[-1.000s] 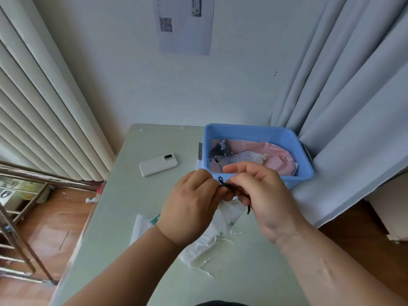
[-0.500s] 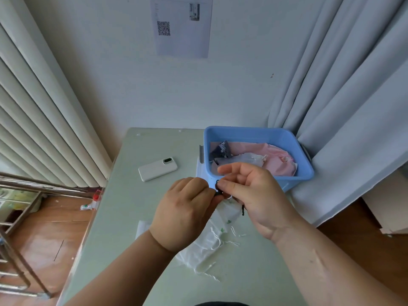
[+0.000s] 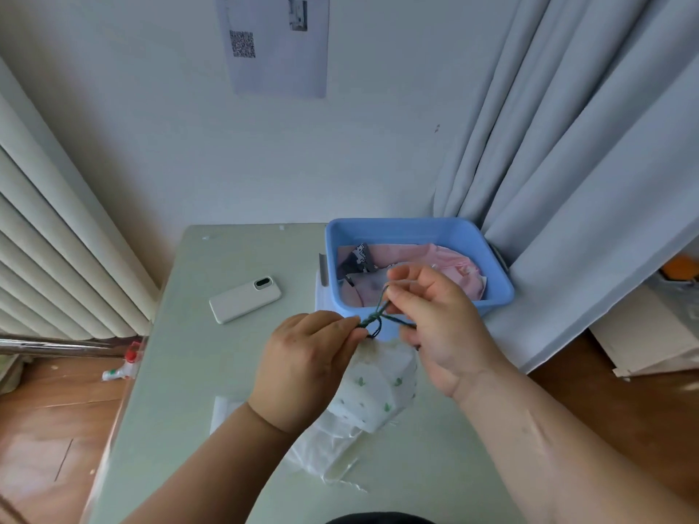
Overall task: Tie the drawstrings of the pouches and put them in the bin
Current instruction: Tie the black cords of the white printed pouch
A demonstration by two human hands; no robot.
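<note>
A light-blue rectangular plastic bin point(image 3: 408, 230) stands at the far right of a pale green bench point(image 3: 212, 372), and both hands work just in front of its near wall. The left hand point(image 3: 302, 368) sits in front of the bin's near-left corner. Its fingers point(image 3: 342, 325) are pressed together on one end of a dark green drawstring point(image 3: 372, 317). The right hand point(image 3: 442, 327) is raised over the bin's near edge, thumb and forefinger pinching the other strands, the remaining fingers point(image 3: 406, 272) loosely curled. Between the two hands the cord is twisted, with a small loop hanging below the twist.

The cord belongs to a white fabric pouch with small green marks point(image 3: 378, 387), which hangs gathered beneath the hands, in front of the bin and above the bench. More thin white pouches point(image 3: 325, 451) lie heaped further in front, nearer the person. Inside the bin lie a pink cloth pouch point(image 3: 435, 257) and, toward its left wall, a black-and-white patterned pouch point(image 3: 359, 257).

A white phone point(image 3: 245, 299) lies flat to the bin's left, well apart from it. A grey curtain point(image 3: 586, 164) hangs against the bin's right side. A printed sheet with a QR code point(image 3: 280, 43) is fixed to the wall above.
</note>
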